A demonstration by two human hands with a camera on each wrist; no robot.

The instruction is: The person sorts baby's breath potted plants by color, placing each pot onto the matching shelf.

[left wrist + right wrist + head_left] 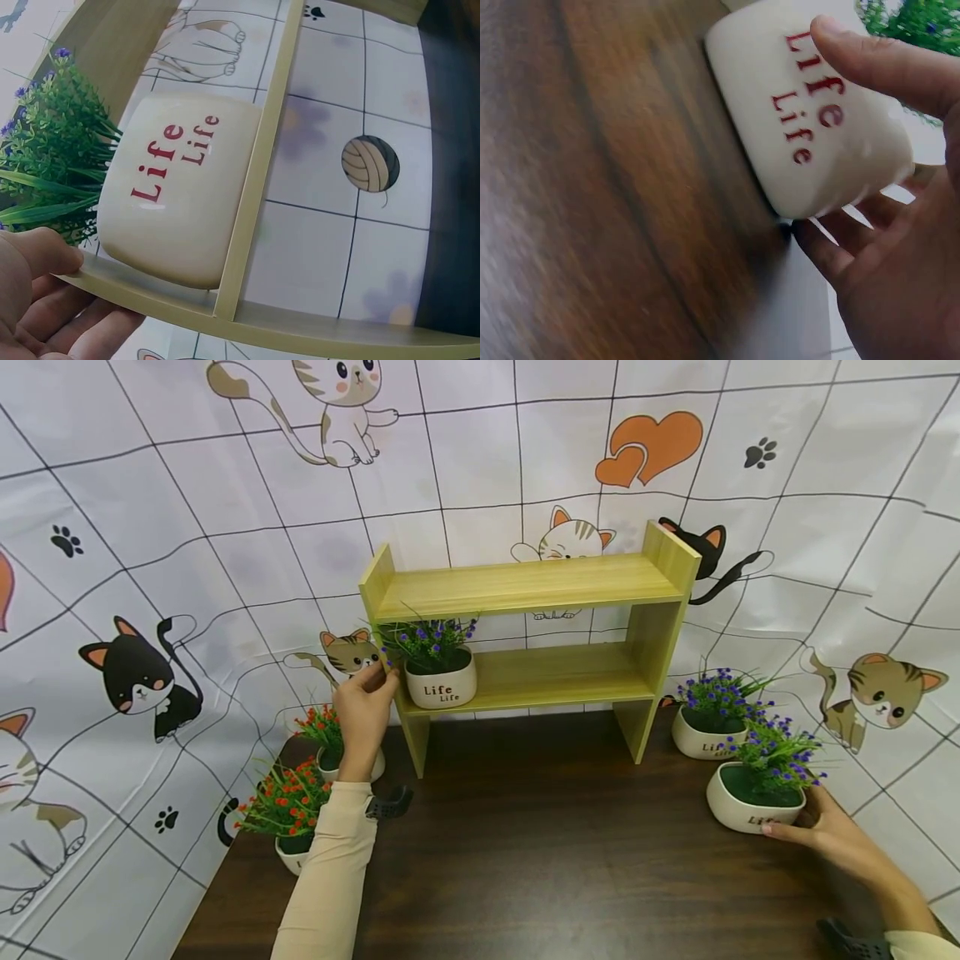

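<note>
My left hand (365,710) pinches the left side panel of a small two-tier wooden shelf (525,589), thumb on one face and fingers on the other. Just right of it, on the lower tier, stands a white "Life" pot with purple flowers (441,683). In the left wrist view, that pot (180,187) sits close to the thumb. At the table's right side my right hand (836,835) holds a second purple-flowered potted plant (753,797), its thumb on the front lettering. The right wrist view shows fingers (855,232) at the far side of that pot (802,112).
Another purple-flowered pot (708,731) stands right behind the held one. Two red-flowered pots, one nearer (292,810) and one farther (322,739), stand left of the shelf, partly behind the left arm. A cat-patterned wall covering (480,468) backs the dark wooden table (540,860).
</note>
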